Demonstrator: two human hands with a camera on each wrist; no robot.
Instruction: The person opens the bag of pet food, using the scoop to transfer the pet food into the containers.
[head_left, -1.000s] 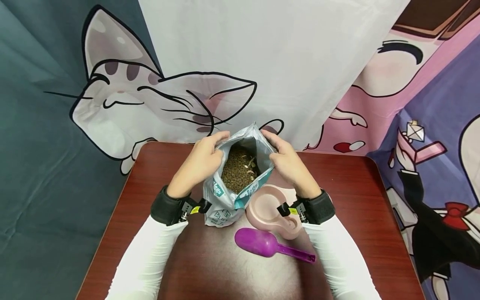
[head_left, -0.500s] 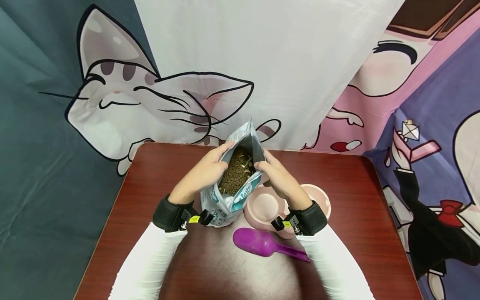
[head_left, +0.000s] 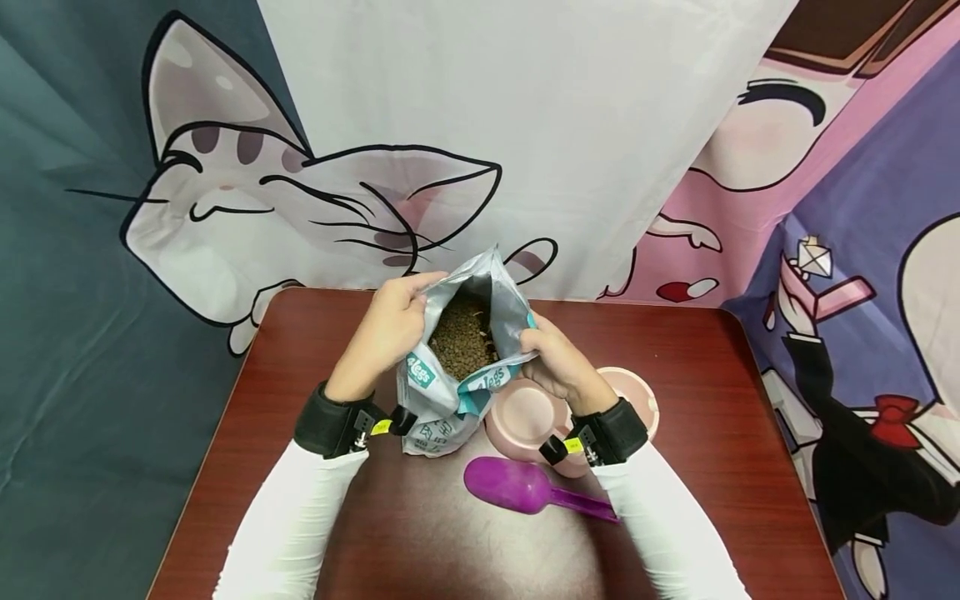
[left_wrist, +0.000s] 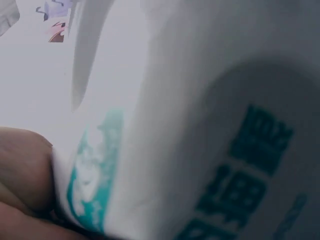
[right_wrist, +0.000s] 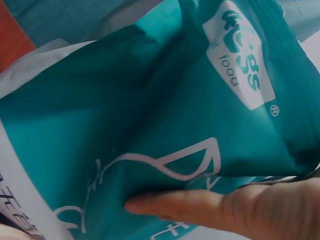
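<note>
A silver and teal pet food bag point(head_left: 438, 417) stands on the table with its top spread wide. Inside lies brown kibble point(head_left: 462, 337). My left hand point(head_left: 384, 332) grips the bag's left rim between thumb and fingers. On the opposite rim, my right hand point(head_left: 558, 362) pinches the edge with the thumb at the inner side. The left wrist view is filled by the bag's pale side point(left_wrist: 150, 150) with teal lettering. In the right wrist view, a finger point(right_wrist: 175, 204) lies along the bag's teal side point(right_wrist: 125, 110).
Right of the bag sits a pink bowl point(head_left: 517, 412), partly under my right hand. Another pink round dish point(head_left: 641, 396) shows beyond my right wrist. A purple scoop point(head_left: 510, 485) lies in front on the brown table point(head_left: 420, 533). A printed cloth point(head_left: 585, 125) hangs behind.
The bag's mouth narrowed half a second ago and is wider now. My right hand has shifted left and lower along the rim, uncovering the pink dish on the right. The scoop stayed put.
</note>
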